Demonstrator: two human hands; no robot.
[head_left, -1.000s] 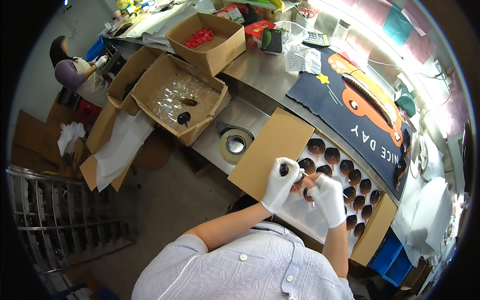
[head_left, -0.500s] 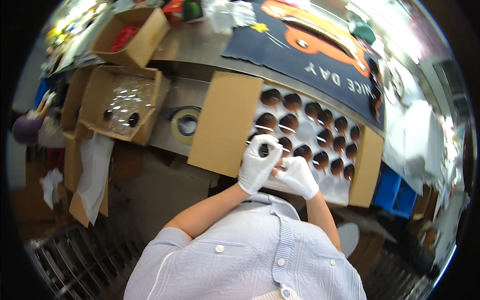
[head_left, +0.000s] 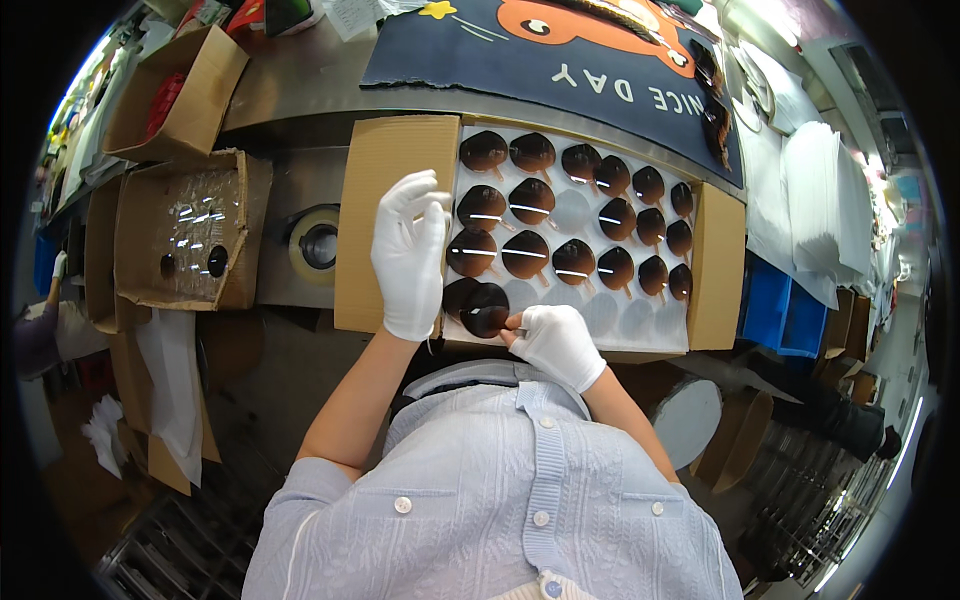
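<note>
My right hand [head_left: 558, 345], in a white glove with bare fingertips, pinches a dark round sunglass lens [head_left: 487, 310] by its right edge. The lens is at the near left corner of a cardboard box [head_left: 716, 270], overlapping another dark lens [head_left: 458, 293]. My left hand [head_left: 408, 260], also gloved in white, is raised over the box's left flap [head_left: 365, 215] with its fingers apart and nothing in them. Rows of brown-tinted lenses [head_left: 525, 254] with small tabs lie on a white sheet in the box. Pale round spots [head_left: 637, 320] show between some of them.
Left of the box, a tape roll [head_left: 318, 245] lies on the metal table. Beyond it stand a carton [head_left: 250, 225] with clear wrap and two dark lenses, and another carton [head_left: 215, 95] holding something red. A dark printed mat [head_left: 450, 60] lies behind. Blue bins [head_left: 770, 300] sit at right.
My hands were close together over the box; the left has moved away leftward and opened. The right has come down to the near left corner with the lens. The whole view has shifted.
</note>
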